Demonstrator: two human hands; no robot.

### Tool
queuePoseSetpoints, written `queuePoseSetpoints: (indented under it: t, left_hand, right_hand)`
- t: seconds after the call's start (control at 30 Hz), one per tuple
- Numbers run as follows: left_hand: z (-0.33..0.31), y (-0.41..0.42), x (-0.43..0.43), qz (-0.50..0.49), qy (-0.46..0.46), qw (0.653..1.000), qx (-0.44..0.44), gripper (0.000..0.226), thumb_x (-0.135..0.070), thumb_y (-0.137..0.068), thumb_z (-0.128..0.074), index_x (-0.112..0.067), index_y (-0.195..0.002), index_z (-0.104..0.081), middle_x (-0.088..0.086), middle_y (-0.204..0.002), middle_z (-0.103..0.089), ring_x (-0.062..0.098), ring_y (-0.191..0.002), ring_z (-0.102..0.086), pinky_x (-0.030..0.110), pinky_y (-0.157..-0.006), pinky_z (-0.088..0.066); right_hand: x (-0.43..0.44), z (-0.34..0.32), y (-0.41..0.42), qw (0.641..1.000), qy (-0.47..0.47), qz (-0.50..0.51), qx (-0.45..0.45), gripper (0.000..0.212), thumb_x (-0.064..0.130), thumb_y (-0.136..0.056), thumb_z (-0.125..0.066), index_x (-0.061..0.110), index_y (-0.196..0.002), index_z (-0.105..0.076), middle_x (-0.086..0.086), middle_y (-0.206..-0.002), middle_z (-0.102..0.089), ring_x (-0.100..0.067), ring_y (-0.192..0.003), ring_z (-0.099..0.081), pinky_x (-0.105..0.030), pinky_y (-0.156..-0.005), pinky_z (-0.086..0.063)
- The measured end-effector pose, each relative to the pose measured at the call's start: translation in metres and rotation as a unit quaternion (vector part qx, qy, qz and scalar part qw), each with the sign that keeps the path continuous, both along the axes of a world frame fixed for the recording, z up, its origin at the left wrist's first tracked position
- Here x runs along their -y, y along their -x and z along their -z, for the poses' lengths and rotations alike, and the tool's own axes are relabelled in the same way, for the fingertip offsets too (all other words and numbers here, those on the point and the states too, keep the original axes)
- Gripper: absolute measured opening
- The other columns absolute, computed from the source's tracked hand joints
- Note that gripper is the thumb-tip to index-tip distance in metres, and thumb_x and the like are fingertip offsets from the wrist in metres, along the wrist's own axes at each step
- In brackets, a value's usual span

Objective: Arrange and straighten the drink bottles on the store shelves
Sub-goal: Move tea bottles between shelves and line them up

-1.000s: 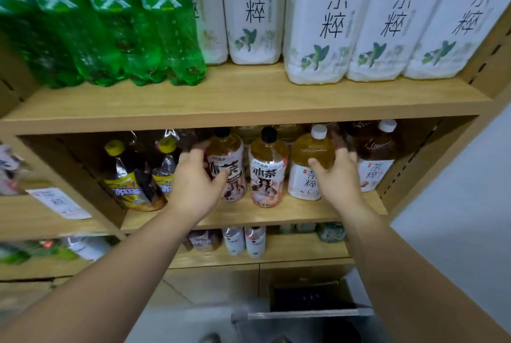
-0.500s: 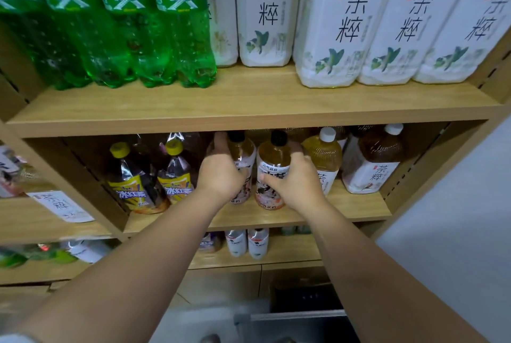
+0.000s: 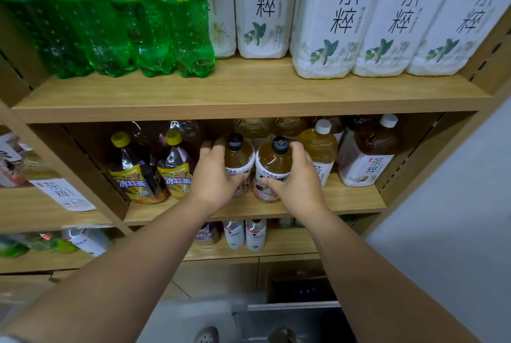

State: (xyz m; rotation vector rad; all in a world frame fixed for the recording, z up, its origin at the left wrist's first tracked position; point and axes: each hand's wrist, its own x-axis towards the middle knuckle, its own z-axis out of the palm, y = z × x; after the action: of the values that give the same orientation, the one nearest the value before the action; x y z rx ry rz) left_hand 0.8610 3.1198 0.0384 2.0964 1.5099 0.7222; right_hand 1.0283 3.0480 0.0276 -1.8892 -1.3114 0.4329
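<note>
My left hand [image 3: 218,176] grips one black-capped bottle [image 3: 239,156] and my right hand [image 3: 298,179] grips the second bottle [image 3: 275,165] beside it, both at the front of the middle shelf [image 3: 354,200]. The top row looks tidy, but I judge the yellow-capped bottles [image 3: 132,171], which seem tilted, are yet to be straightened.

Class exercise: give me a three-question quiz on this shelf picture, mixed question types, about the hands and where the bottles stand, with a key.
1. Which does the left hand grip? A) a yellow-capped bottle B) a black-capped bottle C) a white-capped bottle
2. True or false: the right hand rests empty on the middle shelf.
3. Fill in: the green bottles stand on the ____ shelf, left of the white-labelled tea bottles.
Key: 1 B. 2 False: it grips the second black-capped bottle. 3 upper shelf.
</note>
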Motion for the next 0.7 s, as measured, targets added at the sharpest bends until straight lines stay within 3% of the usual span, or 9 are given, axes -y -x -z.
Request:
queuePoseSetpoints:
  t: [0.1,0.17,0.33,0.4,0.53,0.7]
  left_hand:
    - [0.006,0.014,0.018,-0.002,0.009,1.000,0.023,0.089,-0.029,-0.085,-0.081,-0.011,-0.157,-0.030,0.009,-0.151,-0.036,0.025,-0.140,-0.039,0.021,-0.106,-0.030]
    - [0.006,0.027,0.030,-0.007,0.011,0.999,0.041,0.091,-0.029,-0.086,-0.081,-0.013,-0.158,-0.029,0.005,-0.157,-0.034,0.019,-0.146,-0.032,0.021,-0.113,-0.024]
    - [0.000,0.062,0.053,-0.024,0.017,0.998,0.062,0.089,-0.028,-0.079,-0.087,-0.019,-0.154,-0.040,-0.001,-0.151,-0.044,0.015,-0.141,-0.039,0.033,-0.120,-0.032]
    - [-0.001,0.080,0.056,-0.037,0.011,0.997,0.065,0.087,-0.029,-0.076,-0.089,-0.019,-0.151,-0.045,-0.004,-0.145,-0.049,0.013,-0.136,-0.045,0.037,-0.116,-0.038]
    - [-0.005,0.118,0.061,-0.077,0.025,0.992,0.092,0.096,-0.030,-0.075,-0.090,-0.019,-0.155,-0.038,-0.004,-0.152,-0.043,0.012,-0.142,-0.038,0.035,-0.120,-0.034]
    - [-0.001,0.173,0.055,-0.074,0.032,0.987,0.140,0.088,-0.027,-0.070,-0.092,-0.028,-0.148,-0.049,-0.010,-0.139,-0.053,0.008,-0.131,-0.052,0.038,-0.112,-0.046]
  right_hand:
    - [0.010,0.003,-0.002,0.999,-0.020,-0.001,-0.042,0.090,0.029,-0.078,-0.088,0.031,-0.152,-0.036,0.007,-0.150,-0.049,-0.012,-0.135,-0.047,-0.026,-0.103,-0.042]
    - [0.017,0.006,-0.002,0.999,-0.024,-0.002,-0.049,0.091,0.031,-0.076,-0.090,0.037,-0.150,-0.038,0.011,-0.147,-0.053,-0.010,-0.135,-0.049,-0.033,-0.108,-0.047]
    - [0.029,0.000,0.010,0.997,-0.034,-0.037,-0.055,0.090,0.026,-0.071,-0.093,0.038,-0.146,-0.046,0.013,-0.140,-0.053,-0.005,-0.128,-0.048,-0.031,-0.106,-0.047]
    - [0.032,-0.002,0.020,0.996,-0.029,-0.048,-0.071,0.090,0.026,-0.069,-0.094,0.042,-0.144,-0.047,0.013,-0.140,-0.053,-0.008,-0.129,-0.050,-0.038,-0.107,-0.049]
    - [0.031,-0.004,0.054,0.992,-0.024,-0.069,-0.102,0.092,0.025,-0.064,-0.096,0.042,-0.141,-0.049,0.014,-0.137,-0.054,-0.011,-0.127,-0.055,-0.046,-0.104,-0.053]
    - [0.023,-0.008,0.114,0.989,-0.029,-0.113,-0.095,0.093,0.021,-0.064,-0.097,0.041,-0.141,-0.049,0.020,-0.130,-0.048,-0.005,-0.124,-0.048,-0.035,-0.106,-0.048]
